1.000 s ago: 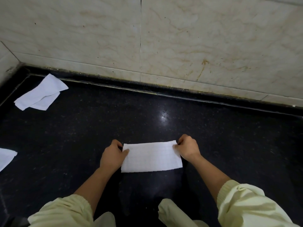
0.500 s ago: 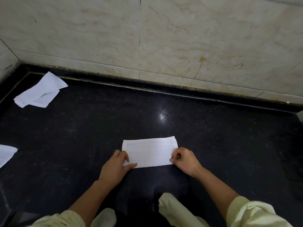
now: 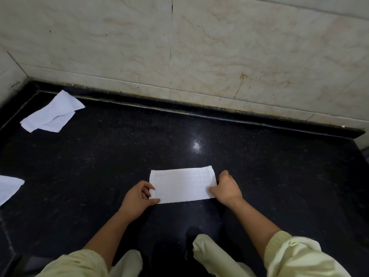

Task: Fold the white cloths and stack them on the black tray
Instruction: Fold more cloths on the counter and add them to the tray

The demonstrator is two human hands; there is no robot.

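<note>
We look down from a head-worn camera at a glossy black surface (image 3: 259, 176) backed by a pale marbled tile wall (image 3: 239, 56). Just below the centre of the view lies a white cloth (image 3: 182, 185) folded into a flat rectangle, its long side running from nine o'clock to three o'clock. The left hand (image 3: 137, 198) sits at the cloth's seven o'clock corner, thumb on top of the fabric and fingers curled at its edge, pinching that corner. The right hand (image 3: 227, 187) grips the cloth's short edge at three o'clock, thumb pressed on the near corner and fingers wrapped over the side. Both forearms come up from six o'clock out of pale yellow sleeves (image 3: 299, 256). At ten o'clock, near the wall corner, a second white cloth (image 3: 52, 114) lies loosely folded. At nine o'clock a third white cloth (image 3: 9, 186) is cut off by the frame edge.
</note>
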